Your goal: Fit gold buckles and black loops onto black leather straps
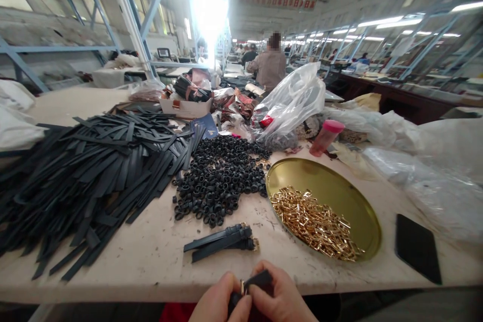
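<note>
At the table's front edge, my left hand [222, 302] pinches a black strap and the gold buckle [242, 287] on it. My right hand [279, 297] grips the same black strap [259, 279] just right of the buckle, its fingers closed. Part of the strap is hidden by my fingers. Just beyond my hands lie a few straps with gold buckles [226, 241], stacked on the table. Behind these is a heap of small black loops [222, 176]. To the right, a round gold tray [362, 211] holds a pile of gold buckles [313, 221].
A large pile of black strips [105, 171] covers the table's left. A black phone [418, 247] lies at the right, near plastic bags [433, 181]. A pink-capped jar [326, 138], a clear bag [294, 100] and a white box [186, 107] stand farther back. A person [272, 68] sits beyond.
</note>
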`<act>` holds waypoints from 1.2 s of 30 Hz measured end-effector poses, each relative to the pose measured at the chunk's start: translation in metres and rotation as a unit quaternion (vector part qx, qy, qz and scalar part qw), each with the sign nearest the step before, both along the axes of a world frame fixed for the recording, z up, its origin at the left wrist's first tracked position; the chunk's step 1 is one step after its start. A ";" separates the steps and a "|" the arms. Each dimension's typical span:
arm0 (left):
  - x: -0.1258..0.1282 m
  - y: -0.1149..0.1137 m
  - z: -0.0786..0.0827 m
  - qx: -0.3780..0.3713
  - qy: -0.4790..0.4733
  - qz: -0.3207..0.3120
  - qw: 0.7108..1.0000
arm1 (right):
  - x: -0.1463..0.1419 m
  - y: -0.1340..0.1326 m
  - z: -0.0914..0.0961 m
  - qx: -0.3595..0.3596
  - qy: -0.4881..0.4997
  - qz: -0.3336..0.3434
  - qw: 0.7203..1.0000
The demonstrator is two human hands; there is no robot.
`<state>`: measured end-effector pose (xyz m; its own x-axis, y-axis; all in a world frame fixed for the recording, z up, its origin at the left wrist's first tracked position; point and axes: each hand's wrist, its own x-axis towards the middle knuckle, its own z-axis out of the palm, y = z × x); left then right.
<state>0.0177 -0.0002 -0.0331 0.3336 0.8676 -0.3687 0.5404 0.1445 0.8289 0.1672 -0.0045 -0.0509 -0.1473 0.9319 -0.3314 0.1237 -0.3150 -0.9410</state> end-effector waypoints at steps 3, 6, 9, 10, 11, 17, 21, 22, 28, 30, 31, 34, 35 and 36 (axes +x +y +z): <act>-0.001 0.011 0.007 -0.025 -0.013 -0.005 1.000 | 0.002 0.007 0.004 -0.004 0.033 0.010 0.999; -0.003 0.024 0.010 -0.044 -0.041 0.018 0.998 | 0.009 0.016 0.014 0.035 0.000 0.066 0.997; -0.003 0.033 0.012 -0.066 -0.095 0.046 0.992 | 0.025 0.042 0.025 0.075 -0.059 0.151 0.984; -0.003 0.036 0.012 -0.072 -0.109 0.046 0.990 | 0.031 0.056 0.027 0.096 -0.103 0.159 0.977; -0.002 0.037 0.012 -0.075 -0.115 0.044 0.990 | 0.038 0.072 0.027 0.130 -0.169 0.133 0.968; -0.002 0.043 0.009 -0.081 -0.107 0.092 0.987 | 0.055 0.155 0.009 0.209 -0.458 -0.014 0.864; -0.007 0.045 0.012 -0.041 -0.116 0.138 0.983 | 0.047 0.150 0.008 0.214 -0.412 -0.009 0.886; -0.007 0.046 0.014 -0.027 -0.116 0.144 0.982 | 0.043 0.140 0.011 0.215 -0.396 0.000 0.893; 0.001 0.043 0.023 0.044 -0.108 0.161 0.980 | 0.008 0.065 0.029 0.026 0.102 -0.022 0.994; 0.003 0.037 0.025 0.044 -0.104 0.133 0.985 | 0.000 0.048 0.030 -0.003 0.196 -0.066 0.978; 0.002 0.034 0.025 0.038 -0.099 0.114 0.988 | -0.002 0.043 0.030 0.000 0.202 -0.080 0.976; -0.003 0.022 0.027 0.025 -0.081 0.060 0.995 | -0.002 0.031 0.029 0.011 0.169 -0.073 0.983; -0.004 0.019 0.028 0.028 -0.075 0.042 0.996 | -0.001 0.028 0.029 0.012 0.153 -0.056 0.987; -0.006 0.015 0.029 0.034 -0.070 0.025 0.997 | 0.000 0.025 0.029 0.012 0.138 -0.037 0.990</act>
<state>0.0117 0.0152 -0.0044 0.3340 0.9054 -0.2621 0.4132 0.1093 0.9041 0.1673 0.0202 -0.0222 -0.1601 0.9505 -0.2663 -0.1618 -0.2914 -0.9428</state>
